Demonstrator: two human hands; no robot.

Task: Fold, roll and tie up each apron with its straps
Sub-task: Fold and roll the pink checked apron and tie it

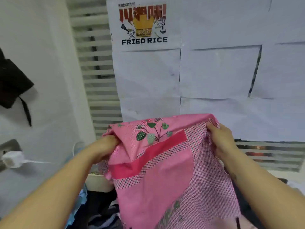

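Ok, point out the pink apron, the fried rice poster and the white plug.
pink apron point(165, 172): head view, plain pink panel under the dark band.
fried rice poster point(144, 40): head view, its black lettering.
white plug point(12, 159): head view, its body, by the left wall.

Both hands, left point(105, 148) and right point(220, 139), grip raised pink apron point(165, 171).

apron point(165, 171) held up between left hand point(105, 149) and right hand point(221, 139), poster point(143, 25) on wall behind, clothes pile point(99, 210) below
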